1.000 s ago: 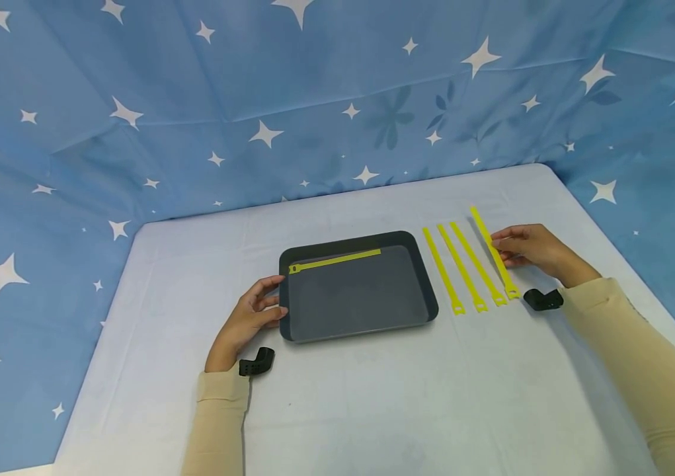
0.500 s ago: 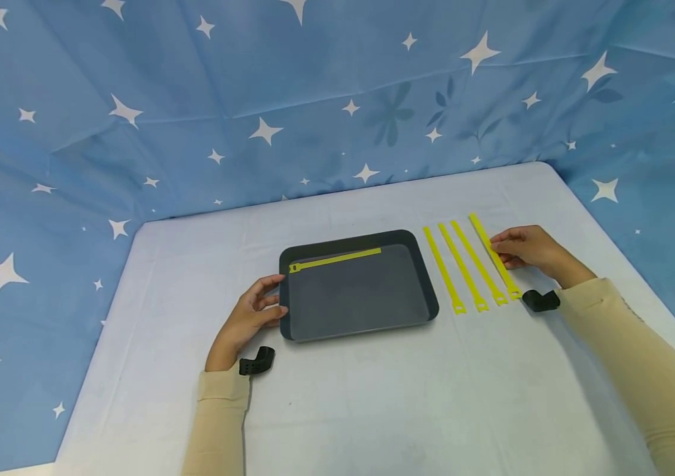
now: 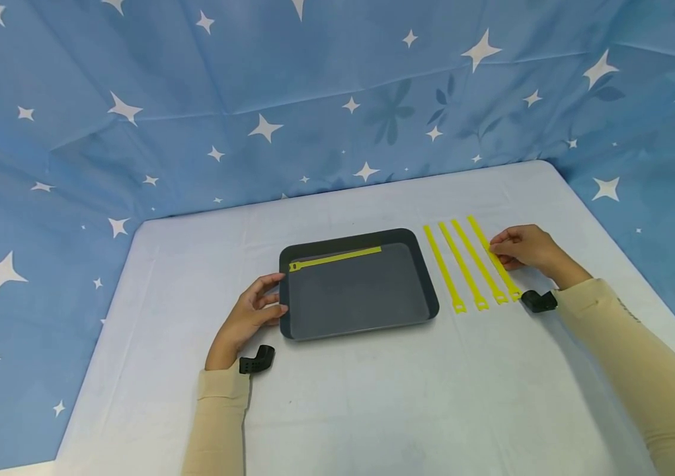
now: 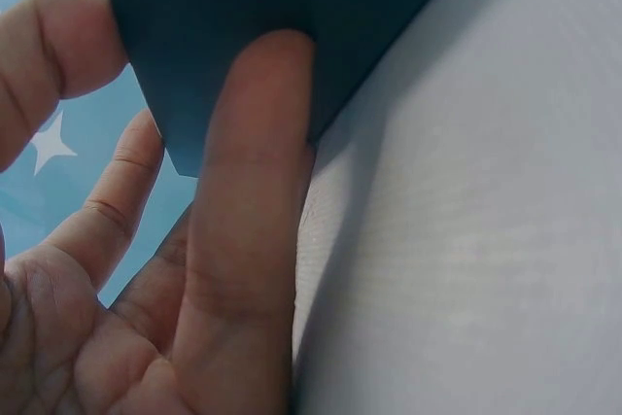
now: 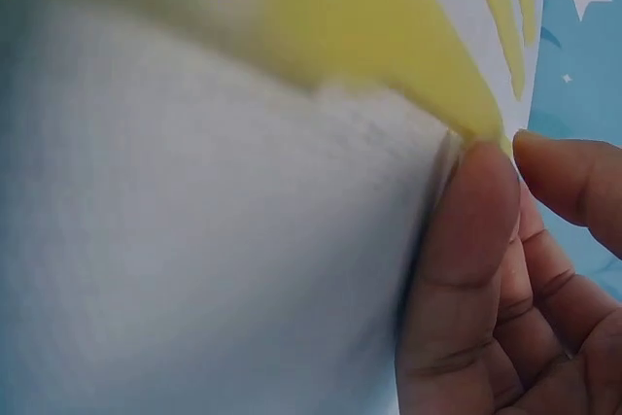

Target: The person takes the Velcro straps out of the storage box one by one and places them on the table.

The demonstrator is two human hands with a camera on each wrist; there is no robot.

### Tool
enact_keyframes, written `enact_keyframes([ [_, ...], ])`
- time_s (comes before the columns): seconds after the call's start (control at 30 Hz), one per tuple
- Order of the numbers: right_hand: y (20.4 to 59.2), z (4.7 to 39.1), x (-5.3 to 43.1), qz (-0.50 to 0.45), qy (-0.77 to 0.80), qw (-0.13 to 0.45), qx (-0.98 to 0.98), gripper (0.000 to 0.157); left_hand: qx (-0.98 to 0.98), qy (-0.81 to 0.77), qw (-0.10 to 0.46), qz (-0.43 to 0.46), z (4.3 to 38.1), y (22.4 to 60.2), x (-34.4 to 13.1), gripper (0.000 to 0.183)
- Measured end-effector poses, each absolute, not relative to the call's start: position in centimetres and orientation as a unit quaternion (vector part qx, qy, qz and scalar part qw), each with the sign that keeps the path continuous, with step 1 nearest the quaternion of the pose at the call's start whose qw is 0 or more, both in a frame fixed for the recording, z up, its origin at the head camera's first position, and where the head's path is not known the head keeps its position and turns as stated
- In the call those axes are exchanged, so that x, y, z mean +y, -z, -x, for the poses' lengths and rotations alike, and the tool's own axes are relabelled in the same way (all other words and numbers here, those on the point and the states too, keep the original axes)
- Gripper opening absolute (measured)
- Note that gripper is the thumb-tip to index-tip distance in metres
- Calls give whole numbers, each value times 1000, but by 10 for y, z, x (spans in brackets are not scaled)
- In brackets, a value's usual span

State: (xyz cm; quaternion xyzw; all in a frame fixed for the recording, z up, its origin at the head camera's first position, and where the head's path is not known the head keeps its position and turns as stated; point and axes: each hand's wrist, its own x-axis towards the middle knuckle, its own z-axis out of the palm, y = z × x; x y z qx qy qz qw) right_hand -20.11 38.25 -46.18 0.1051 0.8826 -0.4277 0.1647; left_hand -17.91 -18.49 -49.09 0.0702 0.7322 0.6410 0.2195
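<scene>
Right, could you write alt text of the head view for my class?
A person's right hand pinches one yellow cable tie, the rightmost of four beside a dark gray tray, while the left hand touches the tray's left edge. A fifth tie lies in the tray; behind the white table hangs blue star-patterned fabric.

The five strips (image 3: pixel 442 268) are plain yellow, the tray (image 3: pixel 355 297) dark grey, the counter (image 3: pixel 373 396) white. Blue curtain fabric (image 3: pixel 313 165) carries white four-pointed stars (image 3: pixel 266 128) and darker blue leaf shapes (image 3: pixel 393 112). The sleeves (image 3: pixel 218 416) are beige, the wrist devices (image 3: pixel 258 361) black.
</scene>
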Motion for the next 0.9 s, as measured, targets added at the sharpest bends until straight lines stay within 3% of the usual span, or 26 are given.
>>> enact_keyframes([
  [0.37, 455, 200, 381, -98, 402, 136, 900, 36, 733, -640, 219, -70, 181, 488, -186, 70],
  [0.9, 445, 201, 363, -11, 468, 89, 879, 40, 718, -653, 226, -78, 182, 487, -187, 70],
])
